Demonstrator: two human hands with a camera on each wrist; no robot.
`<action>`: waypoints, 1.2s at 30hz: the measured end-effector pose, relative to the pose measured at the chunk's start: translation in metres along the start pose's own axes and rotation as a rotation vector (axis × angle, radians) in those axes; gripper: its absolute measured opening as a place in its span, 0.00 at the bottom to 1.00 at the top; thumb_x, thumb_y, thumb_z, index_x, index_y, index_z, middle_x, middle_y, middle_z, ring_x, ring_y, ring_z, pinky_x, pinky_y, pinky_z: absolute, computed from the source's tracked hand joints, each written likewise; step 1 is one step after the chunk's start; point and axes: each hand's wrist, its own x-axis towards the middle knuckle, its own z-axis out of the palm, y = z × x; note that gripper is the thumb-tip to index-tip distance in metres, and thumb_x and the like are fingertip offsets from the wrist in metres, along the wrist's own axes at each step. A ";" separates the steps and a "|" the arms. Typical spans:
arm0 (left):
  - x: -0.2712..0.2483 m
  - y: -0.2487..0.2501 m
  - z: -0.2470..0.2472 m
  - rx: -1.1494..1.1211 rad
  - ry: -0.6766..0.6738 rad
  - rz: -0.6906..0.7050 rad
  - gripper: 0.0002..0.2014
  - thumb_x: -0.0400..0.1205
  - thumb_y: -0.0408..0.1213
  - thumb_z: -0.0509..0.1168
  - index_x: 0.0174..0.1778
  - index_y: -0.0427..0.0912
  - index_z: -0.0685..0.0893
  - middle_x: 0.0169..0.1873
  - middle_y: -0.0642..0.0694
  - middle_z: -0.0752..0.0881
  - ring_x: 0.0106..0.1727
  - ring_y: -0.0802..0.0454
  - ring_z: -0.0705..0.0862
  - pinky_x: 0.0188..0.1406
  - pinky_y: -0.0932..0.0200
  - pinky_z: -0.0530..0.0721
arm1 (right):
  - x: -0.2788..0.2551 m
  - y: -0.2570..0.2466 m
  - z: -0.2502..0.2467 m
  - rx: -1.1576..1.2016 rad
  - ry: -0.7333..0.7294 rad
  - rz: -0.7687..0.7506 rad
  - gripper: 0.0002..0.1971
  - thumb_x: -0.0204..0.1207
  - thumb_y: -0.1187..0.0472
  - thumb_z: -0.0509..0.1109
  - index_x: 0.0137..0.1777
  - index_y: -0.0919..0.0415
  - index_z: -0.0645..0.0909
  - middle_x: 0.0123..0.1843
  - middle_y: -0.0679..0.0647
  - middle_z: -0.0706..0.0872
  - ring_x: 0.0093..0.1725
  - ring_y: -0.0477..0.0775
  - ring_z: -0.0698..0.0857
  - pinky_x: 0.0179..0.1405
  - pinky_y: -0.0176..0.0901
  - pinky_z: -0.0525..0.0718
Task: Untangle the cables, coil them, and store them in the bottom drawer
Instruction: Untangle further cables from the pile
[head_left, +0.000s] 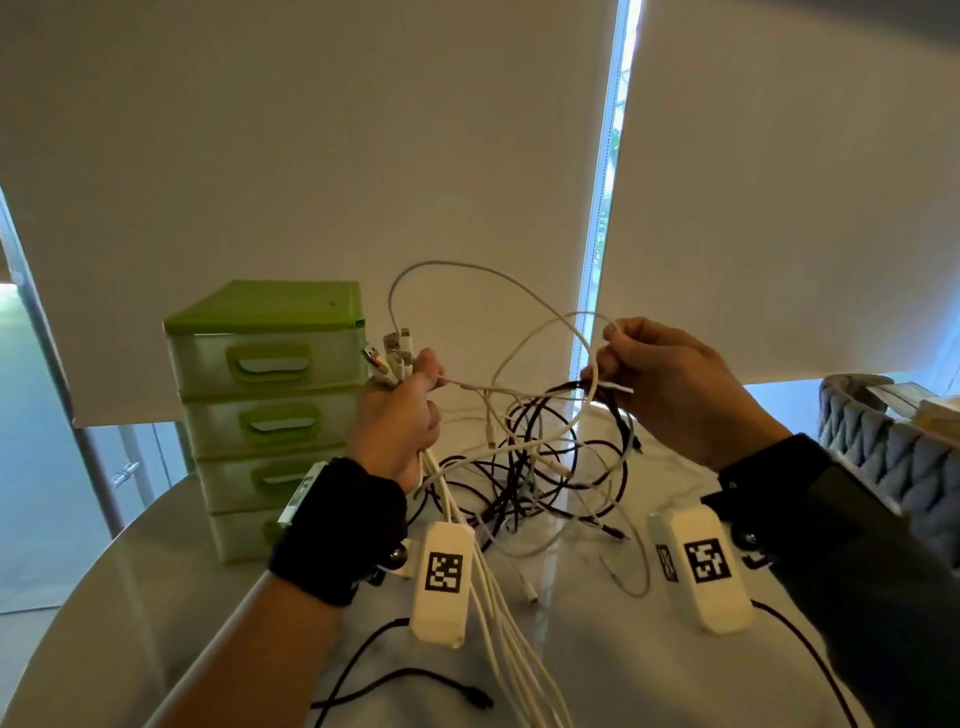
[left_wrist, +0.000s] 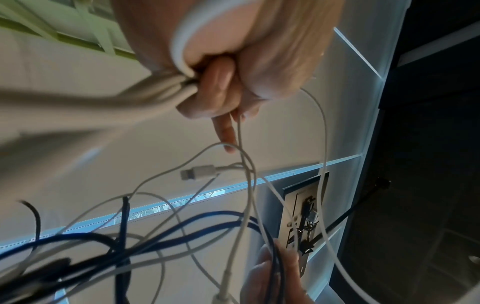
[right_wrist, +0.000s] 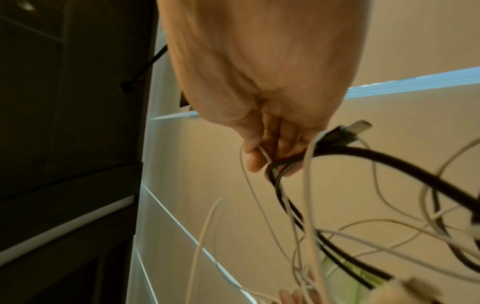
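Both hands raised above the table (head_left: 597, 675), cables strung between them.

Left hand (head_left: 397, 421): fist closed round a bundle of white cables (head_left: 498, 623). Plug ends (head_left: 387, 358) stick up above the fist, one a metal USB plug; the strands trail down toward the table's near edge. In the left wrist view the fingers (left_wrist: 213, 90) are curled tight on the bundle, and one finger points out along a thin white strand.

Right hand (head_left: 670, 384): fingertips pinch a thin white cable together with a black cable (right_wrist: 384, 162); the black one's USB plug shows just past the fingers in the right wrist view.

Tangle (head_left: 545, 457): thin white and thicker black cables, looped and crossed, hanging between the hands and spilling onto the middle of the table. One white loop (head_left: 467, 291) arches high above the hands. A separate black cable (head_left: 415, 680) lies by the near edge.

Green drawer unit (head_left: 270, 410): four drawers, all closed, at the table's far left edge.
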 end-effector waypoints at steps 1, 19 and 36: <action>0.000 -0.001 -0.001 0.006 0.008 -0.018 0.14 0.86 0.42 0.60 0.36 0.42 0.78 0.33 0.46 0.79 0.23 0.58 0.73 0.11 0.69 0.58 | 0.000 0.000 0.001 -0.109 -0.002 0.012 0.05 0.80 0.62 0.65 0.45 0.63 0.77 0.33 0.56 0.78 0.38 0.55 0.83 0.43 0.47 0.86; -0.013 0.004 0.009 -0.122 -0.132 -0.006 0.14 0.88 0.44 0.56 0.40 0.41 0.75 0.38 0.43 0.92 0.34 0.45 0.91 0.09 0.69 0.58 | 0.007 -0.005 -0.002 -0.143 0.414 -0.081 0.11 0.88 0.63 0.51 0.46 0.61 0.73 0.24 0.53 0.76 0.25 0.57 0.86 0.32 0.49 0.88; -0.023 0.008 0.016 -0.122 -0.161 -0.024 0.12 0.88 0.42 0.56 0.41 0.40 0.75 0.38 0.41 0.92 0.34 0.46 0.91 0.10 0.70 0.61 | -0.017 0.006 0.017 -1.152 -0.326 -0.142 0.24 0.65 0.32 0.69 0.53 0.46 0.88 0.46 0.44 0.89 0.47 0.44 0.87 0.52 0.50 0.88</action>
